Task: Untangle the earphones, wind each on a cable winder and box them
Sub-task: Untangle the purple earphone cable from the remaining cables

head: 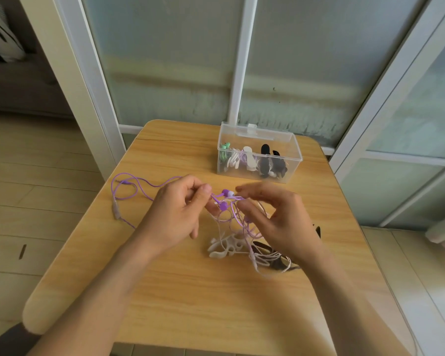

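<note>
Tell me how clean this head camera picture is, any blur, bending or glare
Head view: wide-angle bending bows the window frames and table edges; soft daylight, faint shadows, no harsh glare; right hand fingertips slightly motion-blurred; purple earphones and clear box fairly sharp.

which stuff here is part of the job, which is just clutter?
Job:
- purple earphones, pinched by the left hand
- pale earphones, tangled with them under the right hand
- white cable winder
- dark winder
- clear box, already holding wound sets

Lying about:
- wooden table only carries it all
- glass doors behind
</note>
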